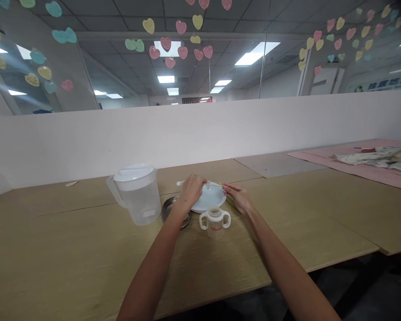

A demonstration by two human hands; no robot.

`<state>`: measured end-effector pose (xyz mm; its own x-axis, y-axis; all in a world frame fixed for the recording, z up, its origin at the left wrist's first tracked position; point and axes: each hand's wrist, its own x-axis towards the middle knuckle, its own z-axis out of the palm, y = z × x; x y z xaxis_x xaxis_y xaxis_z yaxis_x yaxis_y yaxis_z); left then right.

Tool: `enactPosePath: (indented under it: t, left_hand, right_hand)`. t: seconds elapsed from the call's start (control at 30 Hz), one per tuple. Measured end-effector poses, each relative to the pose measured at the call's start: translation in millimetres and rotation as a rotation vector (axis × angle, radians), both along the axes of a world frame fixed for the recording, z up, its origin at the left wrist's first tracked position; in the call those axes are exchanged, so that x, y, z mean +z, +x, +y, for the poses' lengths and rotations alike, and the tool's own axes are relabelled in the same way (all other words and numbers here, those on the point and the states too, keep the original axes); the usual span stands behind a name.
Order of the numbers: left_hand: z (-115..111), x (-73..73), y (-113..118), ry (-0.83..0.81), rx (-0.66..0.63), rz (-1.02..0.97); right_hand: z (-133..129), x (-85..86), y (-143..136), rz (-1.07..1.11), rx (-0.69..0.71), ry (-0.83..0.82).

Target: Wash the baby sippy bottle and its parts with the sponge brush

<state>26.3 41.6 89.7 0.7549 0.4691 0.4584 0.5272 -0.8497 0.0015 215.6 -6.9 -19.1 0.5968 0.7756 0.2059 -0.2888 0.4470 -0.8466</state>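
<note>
Over the white plate (210, 201), my left hand (191, 191) is closed on a small translucent piece (207, 184), perhaps a bottle teat; its exact kind is unclear. A white rounded tip (179, 183) shows left of that hand. My right hand (238, 196) pinches a thin stick (217, 185) that points at the translucent piece. Something yellow shows near those fingertips. Just in front of the plate, a clear baby bottle (215, 226) with two white handles and red lettering stands upright, its top uncapped. A round metal dish (167, 208) is partly hidden behind my left forearm.
Left of the dish stands a clear lidded pitcher (142, 200), handle to the left. A pink cloth (307, 157) with crumpled fabric (384, 156) covers the far right. A low white wall (187, 138) borders the wooden table (87, 254) at the back. The table's front edge runs at lower right.
</note>
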Motion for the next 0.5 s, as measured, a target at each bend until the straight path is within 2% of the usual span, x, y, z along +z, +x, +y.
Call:
enactPosePath:
  t: [0.2, 0.37, 0.5]
  left_hand:
    - [-0.5, -2.4, 4.6, -0.005, -0.038, -0.013]
    - [-13.9, -5.7, 9.5, -0.090, -0.121, 0.011]
    - [-21.2, -3.5, 12.2, -0.122, -0.165, 0.012]
  right_hand:
    - [2.6, -4.3, -0.8, -0.136, 0.013, -0.051]
    - [-3.4, 2.9, -11.1, -0.124, 0.057, -0.040]
    - [-9.0, 9.7, -13.4, -0.030, 0.062, 0.058]
